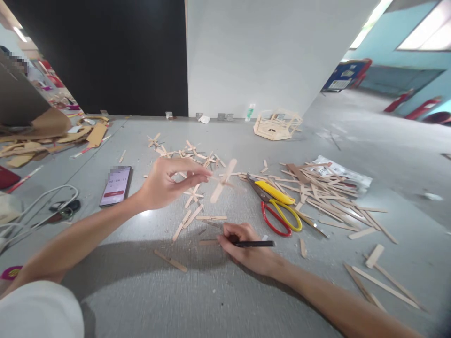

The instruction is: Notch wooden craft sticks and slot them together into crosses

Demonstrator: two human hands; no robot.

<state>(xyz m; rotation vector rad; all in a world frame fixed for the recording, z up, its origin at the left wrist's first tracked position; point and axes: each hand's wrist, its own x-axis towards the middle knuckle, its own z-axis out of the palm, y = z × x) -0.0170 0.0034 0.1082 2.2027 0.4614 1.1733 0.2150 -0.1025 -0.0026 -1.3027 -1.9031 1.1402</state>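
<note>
My left hand [169, 182] is raised over the grey table, thumb and fingers pinched on one arm of a wooden stick cross [224, 180], which is blurred. Lower down, my right hand [246, 244] rests near the table with a black pen [259, 243] held in its closed fingers. A short wooden stick [207, 242] lies at its fingertips; whether the fingers touch it is unclear. Several joined wooden sticks [211, 217] lie between the two hands, and another stick [170, 260] lies nearer to me.
Red and yellow scissors [282, 218] and a yellow cutter [275, 191] lie beside a pile of sticks [327, 190] at the right. A phone [116, 186] is at the left. A wooden frame [276, 126] stands by the white panel [260, 56]. Cables [38, 202] lie far left.
</note>
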